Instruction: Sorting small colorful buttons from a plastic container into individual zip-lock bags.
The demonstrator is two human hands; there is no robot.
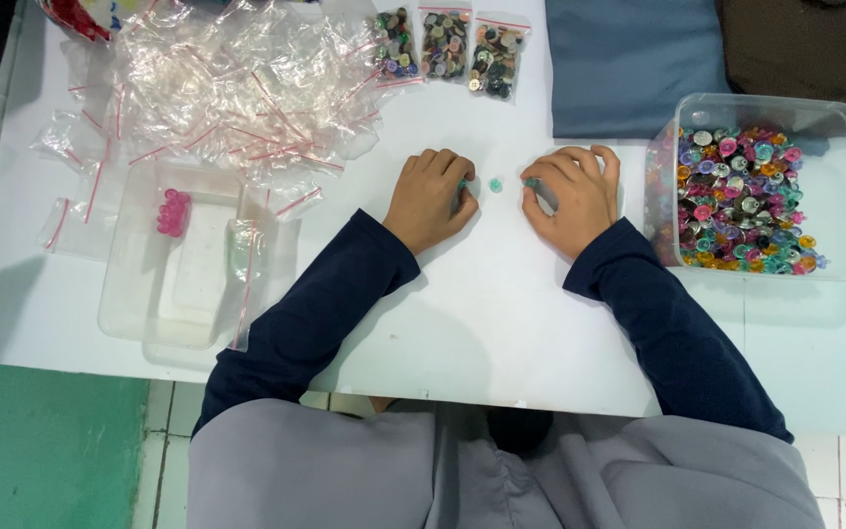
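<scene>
Both hands rested curled on the white table (501, 323): the left hand (430, 199) and right hand (572, 196) each pinched a small green button. A third green button (494, 184) lay between them. Sorting by colour seemed under way; the loose one would need a fingertip pinch.

- A loose button (494, 184) lies on the table (501, 323) between the left hand (430, 199) and the right hand (570, 196), just beside both.
- A tub of buttons (761, 186) stands just to the right of the right hand.
- Three filled bags (447, 49) lie in a row beyond the left hand, on the far side of the table.
- A heap of empty bags (227, 88) lies beyond and to the left of the left hand.
- A shallow tray (183, 264) sits well to the left of the left hand, nearer than the heap, with a few beads (173, 211) in it.
- A folded cloth (634, 64) lies beyond the right hand.
</scene>
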